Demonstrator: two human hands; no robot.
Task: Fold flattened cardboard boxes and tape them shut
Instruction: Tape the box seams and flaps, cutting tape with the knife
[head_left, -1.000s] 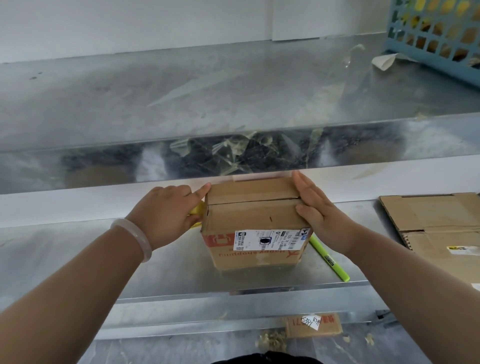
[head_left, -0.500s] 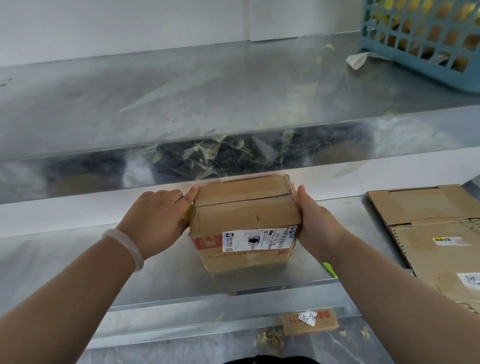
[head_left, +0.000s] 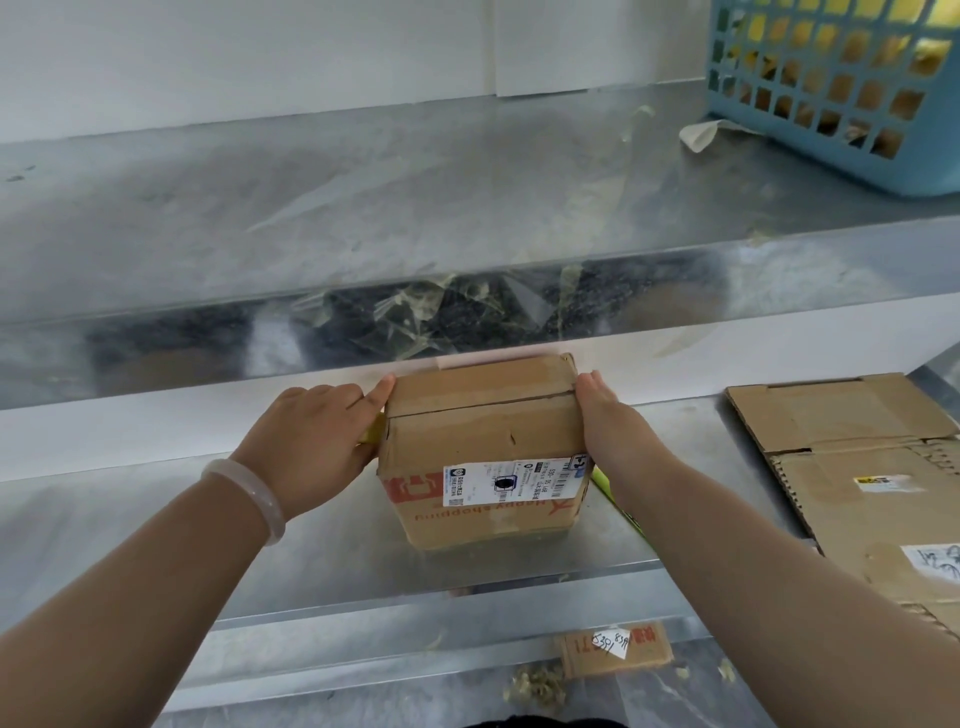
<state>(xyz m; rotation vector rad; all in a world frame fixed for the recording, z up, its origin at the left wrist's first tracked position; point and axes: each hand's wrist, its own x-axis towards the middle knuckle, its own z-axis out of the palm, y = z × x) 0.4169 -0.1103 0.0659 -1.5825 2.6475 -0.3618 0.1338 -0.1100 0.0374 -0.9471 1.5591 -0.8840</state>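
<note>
A small folded cardboard box (head_left: 483, 447) with a white shipping label stands on the lower metal shelf (head_left: 156, 519), its top flaps closed. My left hand (head_left: 311, 436) is at the box's left side, its fingers curled over a mostly hidden yellow object (head_left: 372, 434) and its index fingertip touching the top left edge. My right hand (head_left: 605, 415) presses flat against the box's right side with straight fingers.
Flattened cardboard boxes (head_left: 841, 415) lie at the right of the shelf. A yellow-green pen (head_left: 608, 488) pokes out under my right forearm. A blue basket (head_left: 841, 93) stands on the upper shelf, with tape scraps (head_left: 441, 306) along its front edge. A cardboard piece (head_left: 613, 649) lies below.
My right hand slid from the box's top right edge down onto its right side. My left hand stayed at the left edge. The view shifted a little to the right.
</note>
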